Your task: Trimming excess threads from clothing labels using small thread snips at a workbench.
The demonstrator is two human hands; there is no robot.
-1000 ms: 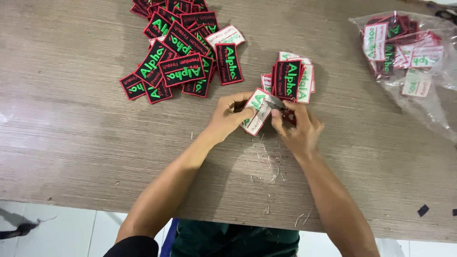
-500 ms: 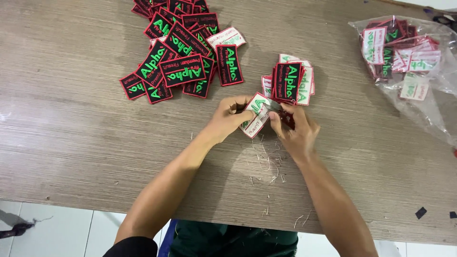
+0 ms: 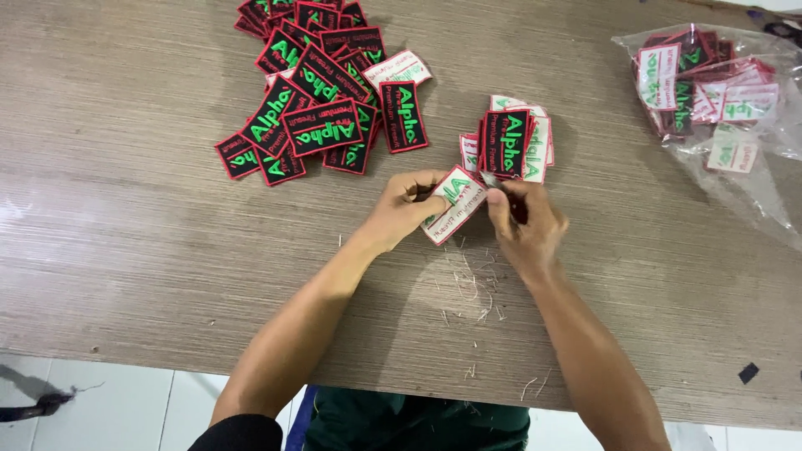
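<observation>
Centrally in the head view, both hands meet over a single embroidered patch (image 3: 455,203) that shows its white back, tilted, with green lettering seen in reverse and a red border. The left hand (image 3: 403,209) pinches the patch's left edge between thumb and fingers, closed on it. The right hand (image 3: 525,224) has its fingertips curled tight at the patch's upper right edge; whether it pinches the cloth itself or a loose thread there cannot be told.

Just above the hands sits a small stack of patches (image 3: 510,144), the top one black with green lettering, the ones beneath white side up. Toward the upper left of the frame spreads a loose heap of black patches (image 3: 322,100), mostly face up. At the upper right lies a clear plastic bag (image 3: 718,100) holding more patches. Short thread clippings (image 3: 472,288) are scattered on the wooden table (image 3: 125,209) just below the hands.
</observation>
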